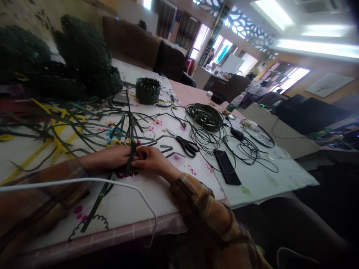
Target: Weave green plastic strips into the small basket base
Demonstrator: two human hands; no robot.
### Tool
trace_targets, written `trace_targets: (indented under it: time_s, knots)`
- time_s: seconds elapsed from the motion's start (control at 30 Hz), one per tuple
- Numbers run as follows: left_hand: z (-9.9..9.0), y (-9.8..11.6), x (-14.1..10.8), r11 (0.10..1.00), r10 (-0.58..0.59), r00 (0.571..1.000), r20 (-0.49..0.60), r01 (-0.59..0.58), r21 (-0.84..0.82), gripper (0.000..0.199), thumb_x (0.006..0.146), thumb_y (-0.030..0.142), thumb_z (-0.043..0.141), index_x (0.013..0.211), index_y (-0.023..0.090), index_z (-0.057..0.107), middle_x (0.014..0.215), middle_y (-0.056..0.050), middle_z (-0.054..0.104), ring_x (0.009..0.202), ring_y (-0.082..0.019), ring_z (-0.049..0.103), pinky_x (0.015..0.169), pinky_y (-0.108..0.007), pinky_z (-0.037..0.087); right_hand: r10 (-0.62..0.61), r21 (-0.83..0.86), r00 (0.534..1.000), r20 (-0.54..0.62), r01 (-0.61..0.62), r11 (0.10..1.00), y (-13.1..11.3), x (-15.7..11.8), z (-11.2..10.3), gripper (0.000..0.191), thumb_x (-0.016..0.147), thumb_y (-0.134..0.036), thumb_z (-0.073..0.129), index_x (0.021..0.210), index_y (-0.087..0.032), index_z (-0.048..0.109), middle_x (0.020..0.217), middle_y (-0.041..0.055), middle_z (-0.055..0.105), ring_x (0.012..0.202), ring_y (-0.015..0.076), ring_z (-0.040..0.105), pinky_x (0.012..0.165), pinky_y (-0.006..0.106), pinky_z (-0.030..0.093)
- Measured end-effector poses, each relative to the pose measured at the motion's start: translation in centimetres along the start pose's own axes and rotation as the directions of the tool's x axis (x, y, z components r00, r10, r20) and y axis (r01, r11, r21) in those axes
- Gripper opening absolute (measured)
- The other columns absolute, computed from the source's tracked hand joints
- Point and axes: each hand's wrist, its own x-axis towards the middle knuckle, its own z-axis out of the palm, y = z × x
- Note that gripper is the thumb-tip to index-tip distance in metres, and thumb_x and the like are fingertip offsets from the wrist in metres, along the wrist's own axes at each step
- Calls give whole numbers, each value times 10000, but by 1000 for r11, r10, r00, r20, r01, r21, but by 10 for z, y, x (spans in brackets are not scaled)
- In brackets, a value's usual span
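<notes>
Both my hands meet over a bundle of dark green flat strips (129,129) near the front of the table. My left hand (119,156) is closed around the strips from the left, its fingertips partly hidden. From the right, my right hand (148,160) pinches the same strips, fingers curled in. Long strip ends fan out to the left and up, and one strip end (97,206) hangs down toward the table's front edge. Yellow strips (60,134) lie crossed at the left. Black-handled scissors (187,145) rest to the right of my hands, blades pointing left.
A round woven basket (147,90) stands behind my hands. Further right lie a coil of green strip (206,116), a black flat box-like object (227,167) and a bottle (235,102). Dark green woven pieces (84,52) pile up at back left. A white cable (112,182) crosses in front.
</notes>
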Motion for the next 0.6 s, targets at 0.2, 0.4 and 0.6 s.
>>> trace_targets:
  time_s: [0.2,0.4,0.6]
  knots:
    - [-10,-4,-3,990,51,995,92,-38,-135,434,829,611,579,880,213,744,868,-66,741,861,-260,666,784,-280,550,3,-41,1000,24,-2,999,1,2,1,320,809,-283,784,713,-214,487,645,-97,453,645,96,402,607,263,236]
    - [-22,11,-25,953,163,940,-300,-71,296,340,886,504,553,735,224,672,774,-83,670,754,-254,610,761,-339,487,4,-132,1000,28,0,991,2,6,3,247,827,-304,768,737,-212,558,652,-71,504,645,114,462,592,250,276]
    - [4,16,-9,872,477,853,-211,-429,238,295,1012,299,465,957,205,739,1010,-99,698,933,-218,633,883,-298,521,-42,-221,999,-16,37,975,0,7,5,130,808,-300,797,870,-204,736,843,28,723,809,200,630,671,262,404]
